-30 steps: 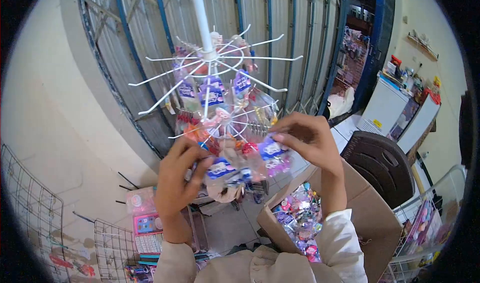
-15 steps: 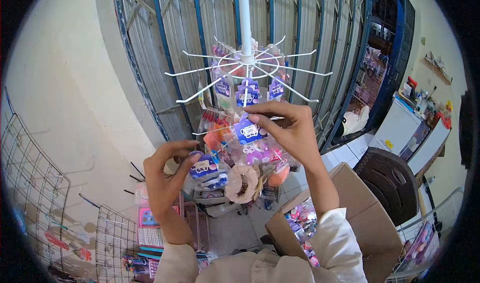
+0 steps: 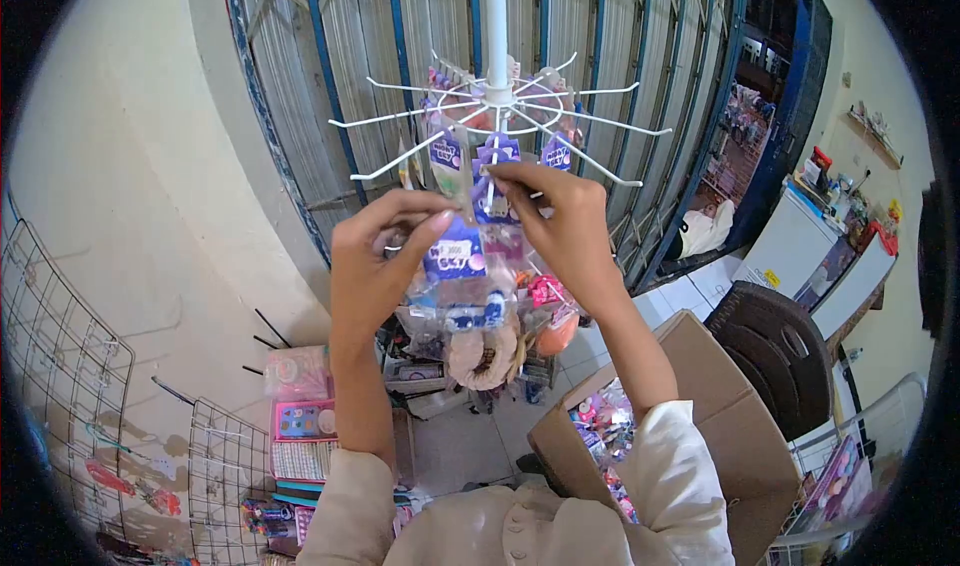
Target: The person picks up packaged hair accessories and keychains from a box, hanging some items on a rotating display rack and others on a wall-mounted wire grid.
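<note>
My left hand (image 3: 385, 256) pinches the top of a small plastic packet (image 3: 455, 251) with a purple card and price sticker; a blue item shows in its lower part. Just to the right and higher, my right hand (image 3: 560, 211) has its fingertips closed at a purple-carded packet (image 3: 492, 201) on a front hook of the white rotating rack (image 3: 499, 94). More carded packets hang on neighbouring hooks. Under my hands hang a beige scrunchie (image 3: 482, 358) and an orange item (image 3: 557, 335).
An open cardboard box (image 3: 715, 421) with packets inside stands at lower right, beside a dark chair (image 3: 770, 361). Wire grids (image 3: 70, 366) line the left wall. Behind the rack is a metal folding gate (image 3: 430, 26). Pink trays (image 3: 305, 421) sit at lower left.
My left hand has moved up and right with its packet, towards the rack. My right hand has risen, and the packet at its fingertips now lies higher against the hook.
</note>
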`<state>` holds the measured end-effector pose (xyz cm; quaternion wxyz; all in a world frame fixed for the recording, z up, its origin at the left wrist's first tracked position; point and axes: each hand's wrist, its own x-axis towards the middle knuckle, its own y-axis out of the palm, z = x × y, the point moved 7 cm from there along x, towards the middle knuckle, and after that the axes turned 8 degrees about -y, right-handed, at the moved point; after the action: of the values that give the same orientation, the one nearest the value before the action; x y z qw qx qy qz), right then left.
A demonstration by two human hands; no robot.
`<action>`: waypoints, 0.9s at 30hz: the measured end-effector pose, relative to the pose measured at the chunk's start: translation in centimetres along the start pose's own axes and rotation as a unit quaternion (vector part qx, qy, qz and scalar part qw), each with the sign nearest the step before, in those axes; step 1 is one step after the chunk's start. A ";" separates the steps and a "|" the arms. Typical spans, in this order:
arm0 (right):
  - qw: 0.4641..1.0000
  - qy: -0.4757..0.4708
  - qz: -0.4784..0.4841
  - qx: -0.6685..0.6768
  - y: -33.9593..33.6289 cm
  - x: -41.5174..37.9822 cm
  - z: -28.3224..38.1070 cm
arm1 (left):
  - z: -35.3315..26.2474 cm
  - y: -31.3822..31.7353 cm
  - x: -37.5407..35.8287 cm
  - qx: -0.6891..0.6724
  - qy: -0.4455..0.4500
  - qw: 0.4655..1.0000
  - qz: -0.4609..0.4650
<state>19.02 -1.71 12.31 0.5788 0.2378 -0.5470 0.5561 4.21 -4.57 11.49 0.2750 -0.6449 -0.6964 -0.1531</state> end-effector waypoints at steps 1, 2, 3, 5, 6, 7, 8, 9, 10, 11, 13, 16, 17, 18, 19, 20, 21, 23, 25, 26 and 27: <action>1.000 -0.005 -0.010 -0.012 -0.1 -0.2 -0.5 | 0.1 0.4 0.4 0.000 0.019 1.000 0.009; 1.000 -0.003 -0.011 -0.015 -0.3 -0.5 -0.6 | 0.3 0.8 0.7 -0.002 0.019 1.000 0.013; 0.999 -0.007 -0.038 -0.028 -0.8 -0.9 -0.5 | 0.6 1.2 1.0 -0.010 0.011 1.000 0.013; 0.992 -0.048 -0.090 -0.078 -2.2 -2.0 0.2 | 1.0 1.8 1.5 -0.026 -0.004 1.000 0.013; 0.991 -0.047 -0.091 -0.083 -2.8 -2.4 0.6 | 1.1 2.1 1.6 -0.029 -0.003 0.999 0.016; 0.994 -0.056 -0.051 -0.082 -2.9 -2.7 1.3 | 1.1 2.3 1.7 -0.036 0.001 0.999 0.014; 0.995 -0.063 -0.012 -0.082 -2.9 -3.2 1.8 | 1.2 2.5 1.8 -0.043 0.006 0.999 0.013; 0.999 0.016 -0.010 0.031 -2.4 -3.8 1.1 | 1.2 2.8 1.8 -0.046 0.005 0.999 0.019; 0.999 0.021 -0.013 0.026 -2.3 -3.8 1.2 | 1.3 2.9 1.7 -0.044 -0.001 0.999 0.015; 0.999 0.033 0.002 0.038 -2.0 -4.0 1.3 | 1.3 3.1 1.6 -0.042 -0.009 0.999 0.010; 0.994 0.067 0.031 0.086 -1.4 -4.3 1.0 | 1.1 3.8 1.2 -0.040 0.008 0.999 0.013; 0.990 0.098 0.019 0.101 -1.8 -5.3 0.3 | 0.3 4.5 0.9 -0.027 0.033 0.999 0.005; 0.990 0.100 0.019 0.099 -2.0 -5.5 0.2 | 0.2 4.8 0.9 -0.035 0.026 0.999 0.009; 0.986 0.115 0.007 0.121 -2.3 -5.7 0.0 | 0.2 5.1 0.9 -0.042 0.019 0.999 0.013; 0.981 0.130 -0.005 0.143 -2.6 -5.8 -0.2 | 0.1 5.2 1.0 -0.043 0.018 0.999 0.013; 0.981 0.131 -0.005 0.142 -2.7 -5.9 -0.4 | 0.1 5.5 1.1 -0.027 0.017 0.999 0.019; 0.977 0.144 -0.015 0.158 -2.8 -6.0 -0.8 | 0.1 5.7 1.2 -0.011 0.016 0.999 0.026; 0.972 0.154 -0.026 0.173 -2.8 -6.2 -1.7 | 0.2 6.0 1.5 -0.014 0.030 0.999 0.036; 0.969 0.168 -0.029 0.179 -2.7 -6.0 -1.9 | 0.2 6.4 1.4 -0.015 0.045 0.998 0.049; 0.965 0.182 -0.033 0.185 -2.6 -5.9 -2.1 | 0.3 6.4 1.4 -0.011 0.038 0.998 0.043; 0.965 0.182 -0.036 0.184 -2.6 -5.8 -2.1 | 0.4 6.4 1.3 -0.007 0.030 0.999 0.038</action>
<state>23.42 -2.73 7.38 0.6348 0.2542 -0.3114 0.6599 10.39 -2.50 10.99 0.2971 -0.6677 -0.6618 -0.1669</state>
